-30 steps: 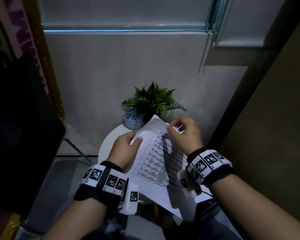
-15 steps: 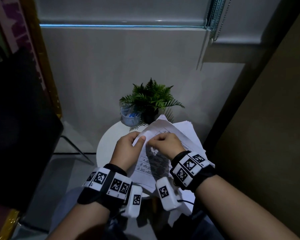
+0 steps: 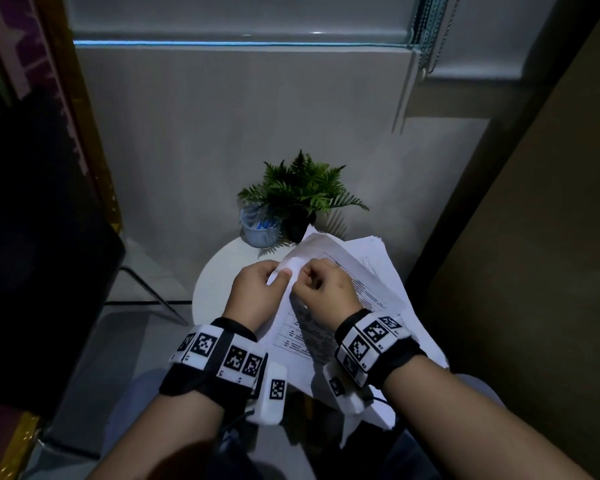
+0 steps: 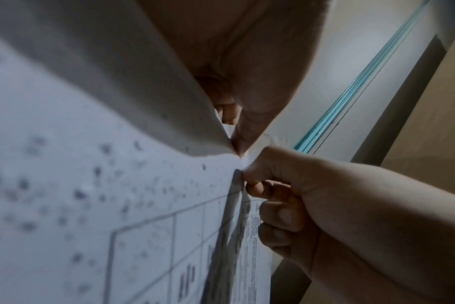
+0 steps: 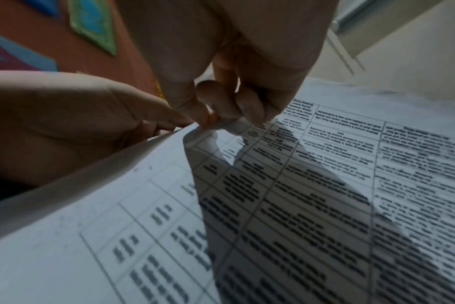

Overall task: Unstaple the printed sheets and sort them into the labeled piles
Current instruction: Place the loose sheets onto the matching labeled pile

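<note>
I hold a stapled set of printed sheets [image 3: 312, 327] with table text above a small round white table [image 3: 219, 271]. My left hand [image 3: 257, 292] pinches the folded-back upper left corner, thumb on top. My right hand [image 3: 323, 289] pinches the same corner right beside it, fingers curled. In the left wrist view the right hand [image 4: 286, 197] nips the paper [image 4: 104, 185] where the top sheet bends away. In the right wrist view my right fingertips [image 5: 210, 117] meet the left hand [image 5: 78, 123] at the corner of the sheets [image 5: 325, 185]. The staple itself is too small to make out.
A pile of white sheets [image 3: 374, 251] lies on the table's right side under the held set. A potted fern [image 3: 302, 192] and a clear cup with blue items [image 3: 260, 226] stand at the table's back. A dark chair [image 3: 42, 244] is left, a brown wall [image 3: 534, 271] right.
My right hand moved from the sheet's top right edge over to the upper left corner, next to the left hand. The set dropped lower toward the table.
</note>
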### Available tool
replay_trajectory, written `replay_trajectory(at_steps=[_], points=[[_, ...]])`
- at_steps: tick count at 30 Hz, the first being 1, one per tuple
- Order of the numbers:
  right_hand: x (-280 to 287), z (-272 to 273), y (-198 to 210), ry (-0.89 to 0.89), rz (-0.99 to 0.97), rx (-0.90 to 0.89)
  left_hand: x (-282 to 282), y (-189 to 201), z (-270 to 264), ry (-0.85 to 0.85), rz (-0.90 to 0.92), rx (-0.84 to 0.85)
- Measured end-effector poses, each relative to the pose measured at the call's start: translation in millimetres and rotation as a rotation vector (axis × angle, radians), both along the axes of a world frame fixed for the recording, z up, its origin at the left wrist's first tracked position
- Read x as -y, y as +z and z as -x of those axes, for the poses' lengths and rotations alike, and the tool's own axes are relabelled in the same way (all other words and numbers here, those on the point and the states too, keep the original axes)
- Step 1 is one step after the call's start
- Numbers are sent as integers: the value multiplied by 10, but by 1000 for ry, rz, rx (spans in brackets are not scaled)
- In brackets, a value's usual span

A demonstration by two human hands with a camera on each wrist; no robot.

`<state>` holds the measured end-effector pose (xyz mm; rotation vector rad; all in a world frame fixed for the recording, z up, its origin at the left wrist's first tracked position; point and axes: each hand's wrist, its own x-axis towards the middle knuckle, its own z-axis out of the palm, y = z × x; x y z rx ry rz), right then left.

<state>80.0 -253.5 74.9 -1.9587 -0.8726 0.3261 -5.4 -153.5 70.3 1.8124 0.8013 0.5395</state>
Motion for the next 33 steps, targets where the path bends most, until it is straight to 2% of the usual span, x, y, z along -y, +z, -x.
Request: replay_trajectory(at_steps=[3,9,15,18,22,29,33], points=[[18,-28,-14,-15,-73,63,1,11,0,-18,37,1],[67,-204,101,-69,-92,-45,-25,40,23,-10,-24,-19],[365,-788,102,-296,-147,-155,-194,34,78,41,-103,-119],[633,-1161,82,-370,-23,-75,-220,35,99,66,-155,-169],[1014,-1688,-63,-484,271,66,-248,33,69,84,-270,-250],[1282,-2160,-323,-583,501,61,-274,29,-77,128,-316,-269],[1318,-2249,-339,-585,495,-39,-287,49,-156,123,-294,-249]])
